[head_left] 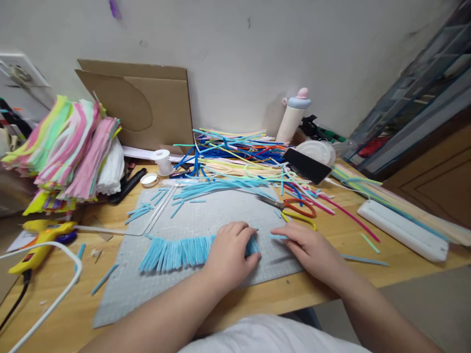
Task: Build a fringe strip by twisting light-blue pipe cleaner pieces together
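Observation:
A row of short light-blue pipe cleaner pieces [172, 254] lies side by side like a fringe on the grey cutting mat [125, 294]. My left hand [231, 255] covers its right part, with fingers and thumb closed around the right end. What joins the pieces is hidden. Just to the right, my right hand [311, 250] pinches a single short blue pipe cleaner piece [278, 237] between thumb and fingers, apart from the row. Beyond that hand, scissors [294, 208] with orange and yellow handles rest at the mat's edge.
Long pipe cleaners [235, 152] are heaped at the back. A yellow glue gun [44, 242] with a cable lies left, below bundled pipe cleaners [69, 152]. Cardboard [158, 103] leans on the wall. A bottle [292, 117], a black phone [307, 165] and a white power strip [403, 229] sit right.

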Demonstrator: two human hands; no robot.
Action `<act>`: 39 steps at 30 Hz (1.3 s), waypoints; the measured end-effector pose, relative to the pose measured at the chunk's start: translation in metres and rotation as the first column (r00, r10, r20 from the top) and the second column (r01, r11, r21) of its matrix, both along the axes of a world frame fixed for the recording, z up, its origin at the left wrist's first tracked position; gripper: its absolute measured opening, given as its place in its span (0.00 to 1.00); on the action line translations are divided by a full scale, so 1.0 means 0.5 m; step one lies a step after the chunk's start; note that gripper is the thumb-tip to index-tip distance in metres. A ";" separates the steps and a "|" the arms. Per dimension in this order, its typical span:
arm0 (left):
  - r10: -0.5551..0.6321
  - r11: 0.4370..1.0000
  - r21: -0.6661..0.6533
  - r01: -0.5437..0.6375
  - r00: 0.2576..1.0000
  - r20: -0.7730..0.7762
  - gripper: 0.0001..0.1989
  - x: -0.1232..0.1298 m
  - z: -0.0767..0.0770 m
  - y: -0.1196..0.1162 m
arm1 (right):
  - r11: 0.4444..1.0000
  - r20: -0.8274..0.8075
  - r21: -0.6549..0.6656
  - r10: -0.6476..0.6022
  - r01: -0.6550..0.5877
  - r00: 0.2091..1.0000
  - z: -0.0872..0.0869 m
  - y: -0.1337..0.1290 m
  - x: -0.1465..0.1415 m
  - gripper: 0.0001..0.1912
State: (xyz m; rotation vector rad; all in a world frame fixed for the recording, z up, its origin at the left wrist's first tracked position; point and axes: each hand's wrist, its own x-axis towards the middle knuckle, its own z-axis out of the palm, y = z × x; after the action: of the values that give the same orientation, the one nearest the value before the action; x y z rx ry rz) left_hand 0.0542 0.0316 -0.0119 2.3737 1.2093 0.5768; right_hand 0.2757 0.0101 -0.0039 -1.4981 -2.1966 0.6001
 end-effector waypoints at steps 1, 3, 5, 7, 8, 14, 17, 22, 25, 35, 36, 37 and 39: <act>0.000 1.000 0.001 0.000 1.000 0.025 0.24 -0.002 -0.001 -0.002 | 1.000 -0.022 -0.004 0.007 -0.007 1.000 0.001 -0.002 -0.002 0.15; -0.003 1.000 -0.007 0.004 0.995 0.097 0.26 -0.007 0.000 -0.005 | 1.000 -0.061 -0.003 0.015 -0.015 0.998 0.007 -0.007 -0.007 0.15; -0.001 0.999 -0.033 0.007 0.984 0.178 0.27 -0.012 0.005 -0.008 | 1.000 -0.077 0.002 0.029 -0.029 0.997 0.015 -0.011 -0.013 0.14; 0.011 0.998 -0.061 0.004 0.970 0.243 0.27 -0.016 0.009 -0.009 | 0.999 -0.063 0.027 0.048 -0.047 0.997 0.023 -0.014 -0.017 0.14; 0.016 0.998 -0.070 0.003 0.964 0.265 0.27 -0.018 0.010 -0.009 | 0.997 -0.046 0.053 0.056 -0.053 0.997 0.026 -0.014 -0.019 0.14; -0.004 0.998 -0.062 0.024 0.956 0.295 0.28 -0.023 0.013 -0.010 | 0.968 0.101 0.240 0.058 -0.080 0.993 0.038 -0.006 -0.032 0.16; 0.001 0.998 -0.062 0.018 0.955 0.296 0.28 -0.024 0.013 -0.011 | 0.961 0.138 0.250 0.082 -0.115 0.987 0.038 -0.005 -0.037 0.15; 0.013 0.997 -0.072 0.009 0.956 0.294 0.28 -0.025 0.012 -0.010 | 0.960 0.129 0.246 0.102 -0.132 0.986 0.037 -0.008 -0.036 0.16; 0.011 0.997 -0.072 0.011 0.953 0.302 0.28 -0.025 0.012 -0.008 | 0.959 0.130 0.248 0.109 -0.139 0.985 0.039 -0.009 -0.034 0.16; 0.000 0.998 -0.060 0.018 0.957 0.291 0.28 -0.023 0.013 -0.008 | 0.964 0.124 0.212 0.139 -0.163 0.983 0.039 -0.014 -0.057 0.15; 0.001 0.998 -0.060 0.018 0.957 0.290 0.28 -0.023 0.014 -0.008 | 0.965 0.122 0.205 0.140 -0.163 0.983 0.039 -0.014 -0.057 0.15; 0.002 0.998 -0.060 0.016 0.957 0.289 0.28 -0.023 0.014 -0.008 | 0.967 0.116 0.199 0.138 -0.159 0.984 0.039 -0.013 -0.056 0.15; 0.005 0.998 -0.060 0.012 0.958 0.287 0.28 -0.023 0.014 -0.008 | 0.971 0.095 0.188 0.131 -0.147 0.987 0.040 -0.011 -0.051 0.15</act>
State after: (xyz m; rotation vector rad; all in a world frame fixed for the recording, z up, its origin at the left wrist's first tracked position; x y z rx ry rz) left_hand 0.0427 0.0277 -0.0048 2.1491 1.0764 0.8377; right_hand 0.2504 0.0047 0.0160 -1.2984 -2.3615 0.3582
